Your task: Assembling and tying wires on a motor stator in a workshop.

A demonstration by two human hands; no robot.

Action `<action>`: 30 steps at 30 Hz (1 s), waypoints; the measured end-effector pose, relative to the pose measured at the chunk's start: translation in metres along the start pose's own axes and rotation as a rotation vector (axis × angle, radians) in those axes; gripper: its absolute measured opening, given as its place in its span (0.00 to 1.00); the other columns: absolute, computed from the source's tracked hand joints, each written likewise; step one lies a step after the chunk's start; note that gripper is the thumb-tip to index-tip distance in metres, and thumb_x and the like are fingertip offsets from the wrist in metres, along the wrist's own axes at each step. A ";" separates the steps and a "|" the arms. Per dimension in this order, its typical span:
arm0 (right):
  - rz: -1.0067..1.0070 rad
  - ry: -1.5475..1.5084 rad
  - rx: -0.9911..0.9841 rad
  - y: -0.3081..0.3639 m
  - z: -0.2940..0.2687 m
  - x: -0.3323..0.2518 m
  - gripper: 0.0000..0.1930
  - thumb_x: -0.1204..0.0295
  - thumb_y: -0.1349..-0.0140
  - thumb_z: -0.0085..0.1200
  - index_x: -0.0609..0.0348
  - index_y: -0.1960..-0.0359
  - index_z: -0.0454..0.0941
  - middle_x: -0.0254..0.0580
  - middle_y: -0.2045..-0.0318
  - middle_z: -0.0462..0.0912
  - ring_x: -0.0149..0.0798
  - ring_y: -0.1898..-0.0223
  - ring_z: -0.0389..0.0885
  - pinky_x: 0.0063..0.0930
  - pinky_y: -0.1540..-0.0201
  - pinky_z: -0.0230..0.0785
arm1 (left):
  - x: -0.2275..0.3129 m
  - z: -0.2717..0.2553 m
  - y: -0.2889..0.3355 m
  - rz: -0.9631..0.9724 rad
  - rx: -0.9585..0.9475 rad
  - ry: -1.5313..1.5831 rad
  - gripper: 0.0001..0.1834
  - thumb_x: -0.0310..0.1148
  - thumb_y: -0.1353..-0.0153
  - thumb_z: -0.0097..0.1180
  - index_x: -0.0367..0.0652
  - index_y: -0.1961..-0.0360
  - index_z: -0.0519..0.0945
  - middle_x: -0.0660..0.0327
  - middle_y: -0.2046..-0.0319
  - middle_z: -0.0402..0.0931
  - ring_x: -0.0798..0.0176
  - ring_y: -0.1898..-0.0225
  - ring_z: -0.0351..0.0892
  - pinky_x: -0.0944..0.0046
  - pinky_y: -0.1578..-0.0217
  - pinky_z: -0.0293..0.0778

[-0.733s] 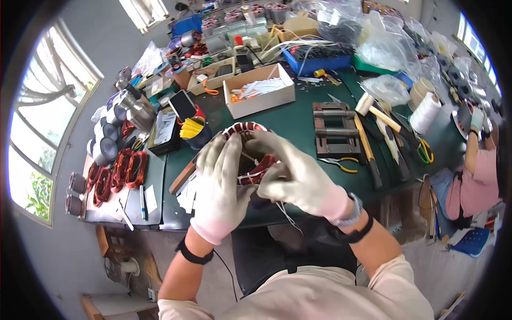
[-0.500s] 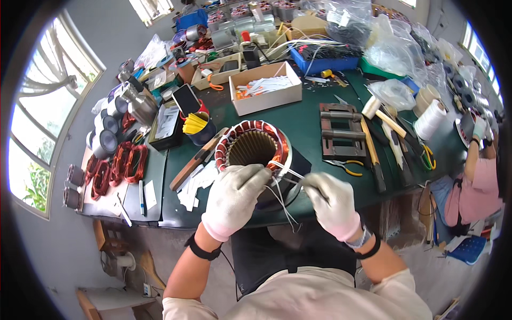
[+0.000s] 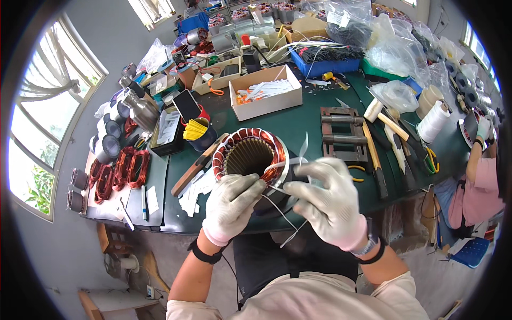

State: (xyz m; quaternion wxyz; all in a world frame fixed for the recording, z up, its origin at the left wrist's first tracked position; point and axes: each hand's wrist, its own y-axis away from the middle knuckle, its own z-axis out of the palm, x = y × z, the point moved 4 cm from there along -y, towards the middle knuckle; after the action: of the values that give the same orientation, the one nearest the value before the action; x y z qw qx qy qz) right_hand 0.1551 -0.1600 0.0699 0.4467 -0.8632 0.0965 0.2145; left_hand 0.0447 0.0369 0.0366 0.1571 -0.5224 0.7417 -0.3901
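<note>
A motor stator [image 3: 217,160] with red-brown copper windings stands at the table's near edge, its round bore facing up. White lacing cord [image 3: 278,210] binds the windings around the rim. My gloved left hand [image 3: 232,205] rests on the stator's near rim, thumb and fingers pinched where the cord comes out. To the right of the rim, my gloved right hand [image 3: 329,202] is closed on the cord between thumb and fingers. One blurred loop of cord rises above the right hand, and a loose end hangs below. The fingertips partly cover the near windings.
White paper slips [image 3: 198,193] and a wooden-handled tool [image 3: 186,178] lie left of the stator. Behind it stands a carton [image 3: 266,109] of white strips. A metal fixture [image 3: 341,140], mallet [image 3: 386,120] and cord spool [image 3: 433,121] are at right. Another person's gloved hand [image 3: 483,128] works far right.
My right hand has moved slightly left and up toward the rim, now covering most of the pliers. The cord has shifted, with a loop rising above that hand. My left hand stays near the rim.
</note>
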 end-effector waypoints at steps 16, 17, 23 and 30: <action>1.394 0.705 -1.015 0.764 -0.264 0.119 0.32 0.47 0.20 0.40 0.62 0.31 0.75 0.59 0.35 0.80 0.51 0.34 0.79 0.37 0.30 0.68 | -0.013 -0.011 0.013 -0.104 -0.004 -0.008 0.24 0.23 0.53 0.73 0.41 0.51 0.85 0.54 0.52 0.86 0.50 0.55 0.85 0.52 0.51 0.80; 1.661 0.752 -1.247 0.780 -0.281 0.086 0.28 0.51 0.21 0.44 0.61 0.34 0.78 0.59 0.38 0.83 0.52 0.37 0.82 0.40 0.32 0.71 | -0.004 -0.005 0.000 -0.075 -0.012 -0.004 0.24 0.23 0.53 0.73 0.41 0.51 0.85 0.54 0.52 0.86 0.50 0.55 0.85 0.52 0.51 0.80; 1.158 0.417 -0.517 0.364 -0.100 0.089 0.13 0.67 0.27 0.51 0.63 0.55 0.85 0.62 0.66 0.88 0.64 0.61 0.88 0.53 0.59 0.79 | 0.005 0.002 -0.009 -0.034 -0.156 -0.116 0.20 0.24 0.55 0.73 0.42 0.57 0.88 0.54 0.56 0.85 0.50 0.61 0.86 0.52 0.57 0.81; 0.471 0.035 -0.266 0.060 0.017 0.034 0.11 0.78 0.33 0.55 0.63 0.52 0.85 0.54 0.61 0.88 0.50 0.67 0.89 0.39 0.64 0.79 | 0.000 0.014 -0.014 -0.066 -0.121 0.043 0.16 0.26 0.52 0.67 0.39 0.58 0.88 0.61 0.70 0.77 0.61 0.73 0.82 0.60 0.76 0.77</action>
State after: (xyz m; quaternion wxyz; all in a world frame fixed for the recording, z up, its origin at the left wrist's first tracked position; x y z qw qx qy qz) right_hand 0.1593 -0.1799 0.0018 0.2654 -0.8717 0.2734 0.3082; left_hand 0.0627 0.0296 0.0383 0.0964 -0.5464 0.7496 -0.3609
